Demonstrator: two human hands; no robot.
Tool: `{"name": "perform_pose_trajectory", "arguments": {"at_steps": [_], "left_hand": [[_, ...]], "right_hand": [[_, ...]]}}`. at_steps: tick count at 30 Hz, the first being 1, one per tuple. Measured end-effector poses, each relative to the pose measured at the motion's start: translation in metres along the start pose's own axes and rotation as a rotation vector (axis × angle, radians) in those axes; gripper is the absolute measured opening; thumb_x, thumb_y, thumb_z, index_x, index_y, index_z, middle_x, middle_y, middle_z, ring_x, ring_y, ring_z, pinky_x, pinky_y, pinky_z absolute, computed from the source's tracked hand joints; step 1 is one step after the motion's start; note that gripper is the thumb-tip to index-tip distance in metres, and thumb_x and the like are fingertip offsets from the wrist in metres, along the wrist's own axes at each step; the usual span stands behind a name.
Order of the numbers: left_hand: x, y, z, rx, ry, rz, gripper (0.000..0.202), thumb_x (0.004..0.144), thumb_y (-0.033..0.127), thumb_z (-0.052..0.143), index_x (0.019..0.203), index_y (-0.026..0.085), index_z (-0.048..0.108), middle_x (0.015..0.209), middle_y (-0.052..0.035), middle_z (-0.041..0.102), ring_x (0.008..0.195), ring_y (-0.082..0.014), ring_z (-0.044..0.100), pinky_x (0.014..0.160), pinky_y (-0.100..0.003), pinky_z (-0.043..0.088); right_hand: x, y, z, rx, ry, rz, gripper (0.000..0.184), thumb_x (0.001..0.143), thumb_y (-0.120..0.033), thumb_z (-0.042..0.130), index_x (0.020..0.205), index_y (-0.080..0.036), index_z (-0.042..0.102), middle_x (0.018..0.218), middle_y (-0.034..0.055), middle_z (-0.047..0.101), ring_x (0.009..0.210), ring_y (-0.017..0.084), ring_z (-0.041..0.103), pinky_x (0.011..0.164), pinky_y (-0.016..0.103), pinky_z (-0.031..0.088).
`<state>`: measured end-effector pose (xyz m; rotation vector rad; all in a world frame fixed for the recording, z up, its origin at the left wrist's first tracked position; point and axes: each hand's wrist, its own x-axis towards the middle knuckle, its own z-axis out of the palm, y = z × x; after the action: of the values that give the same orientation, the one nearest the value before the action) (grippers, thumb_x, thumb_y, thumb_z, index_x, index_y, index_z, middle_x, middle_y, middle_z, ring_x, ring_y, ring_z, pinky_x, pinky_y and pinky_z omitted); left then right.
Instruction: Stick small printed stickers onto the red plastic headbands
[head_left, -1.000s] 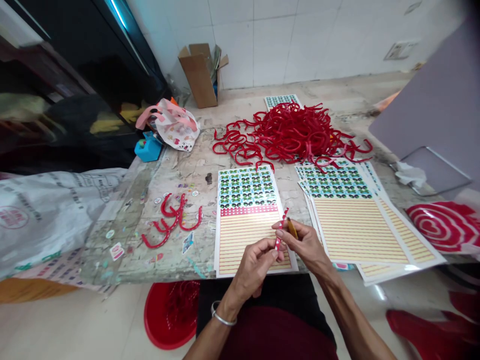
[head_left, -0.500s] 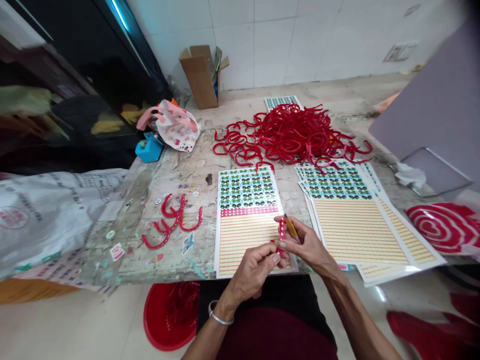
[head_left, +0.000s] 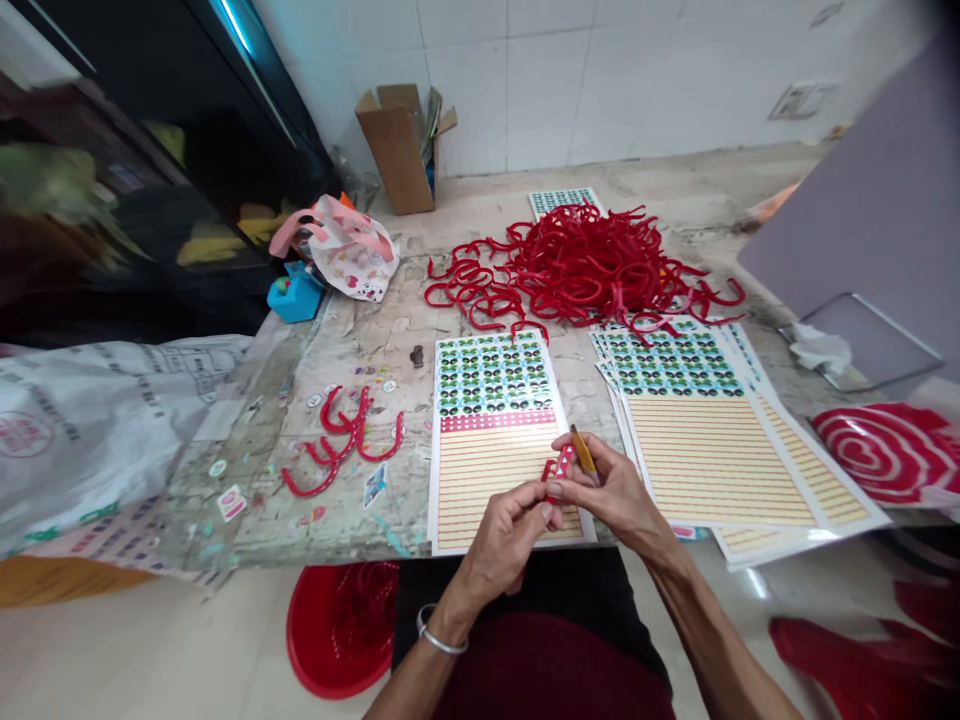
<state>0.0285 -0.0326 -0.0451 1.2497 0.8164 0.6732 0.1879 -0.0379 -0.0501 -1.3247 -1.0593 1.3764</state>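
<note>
Both forearms (head_left: 712, 620) are extended forward from the lap, with the left hand (head_left: 506, 540) and right hand (head_left: 615, 490) held close together and the fingers (head_left: 525, 510) curled inward.

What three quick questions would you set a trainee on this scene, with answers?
1. True or false: the metal bangle is on the left wrist.
2. Which holds the yellow stick: the left hand or the right hand?
3. Where is the heap of red bands compared with the striped sheet in front of the hands: nearer the person, or beyond it?

Key: 1. True. 2. The right hand. 3. Beyond it.
</note>
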Motion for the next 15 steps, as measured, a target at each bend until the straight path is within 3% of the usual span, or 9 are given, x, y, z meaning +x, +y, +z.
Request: {"name": "perform_pose_trajectory", "arguments": {"at_steps": [6,11,15], "left_hand": [[0.0001,-0.0007,-0.0014,-0.017,-0.011,0.018,0.023,0.084,0.026,0.047,0.071,0.013,0.060,0.073,-0.0037,0.057,0.076,-0.0151,0.051,0.073,-0.025,0.039],[-0.0003,-0.0025,-0.0045,-0.011,-0.033,0.001,0.025,0.083,0.029,0.048,0.088,0.013,0.066,0.067,-0.0020,0.055,0.067,-0.0135,0.048,0.067,-0.024,0.038],[-0.0023,-0.0045,-0.0054,0.001,-0.046,-0.006,0.025,0.083,0.029,0.048,0.087,0.012,0.067,0.067,-0.0024,0.056,0.065,-0.0126,0.048,0.064,-0.023,0.038]], "right_hand": [[-0.0003,-0.0025,-0.0009,-0.001,0.032,0.042,0.041,0.063,-0.037,0.073,0.091,-0.018,0.050,0.068,-0.0039,0.048,0.058,0.009,0.045,0.054,0.021,0.038],[-0.0014,-0.0059,-0.0024,-0.077,0.046,-0.035,0.029,0.074,-0.040,0.064,0.087,-0.016,0.053,0.067,-0.0017,0.050,0.055,0.008,0.041,0.049,0.020,0.034],[-0.0012,-0.0064,-0.0027,-0.060,0.008,-0.039,0.028,0.081,-0.044,0.053,0.079,-0.016,0.053,0.059,-0.0036,0.043,0.048,0.006,0.034,0.042,0.019,0.028]]}}
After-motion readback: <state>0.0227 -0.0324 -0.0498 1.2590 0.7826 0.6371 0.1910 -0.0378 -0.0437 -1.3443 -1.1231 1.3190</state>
